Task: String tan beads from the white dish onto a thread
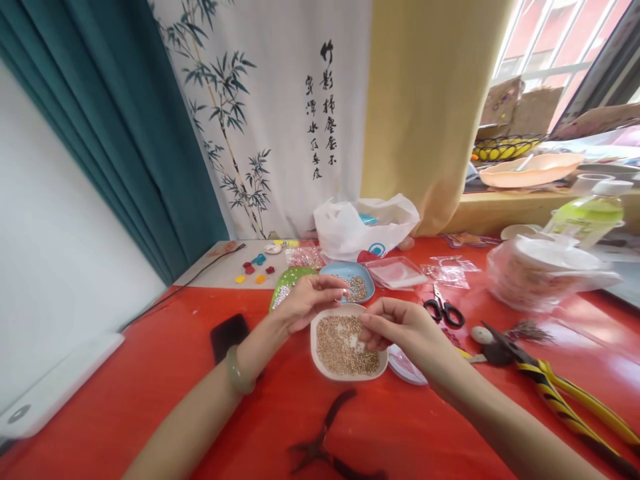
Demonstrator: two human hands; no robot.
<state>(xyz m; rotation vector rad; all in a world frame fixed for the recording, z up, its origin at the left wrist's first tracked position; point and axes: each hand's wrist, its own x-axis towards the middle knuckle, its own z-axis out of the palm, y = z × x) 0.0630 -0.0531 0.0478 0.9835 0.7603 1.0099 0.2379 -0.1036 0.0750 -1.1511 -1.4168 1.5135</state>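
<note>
A white dish (315, 363) full of small gold beads (345, 353) sits on the red table in front of me. My left hand (313, 300) is above its far left side, thumb and fingers pinched on something small and pale that I cannot make out. Over the dish's right edge is my right hand (390, 323), its fingertips pressed together; whatever they hold is too small to name. Behind the dish stand a blue dish (367, 277) with more gold beads and a green dish (287, 279) with pale beads, partly hidden by my left hand.
Small pliers (320, 447) lie near the front. Scissors (444, 310) and large yellow-black pliers (555, 387) are on the right. A dark phone (230, 337) rests under my left forearm. A white plastic bag (345, 223) and a wrapped container (547, 270) stand at the back.
</note>
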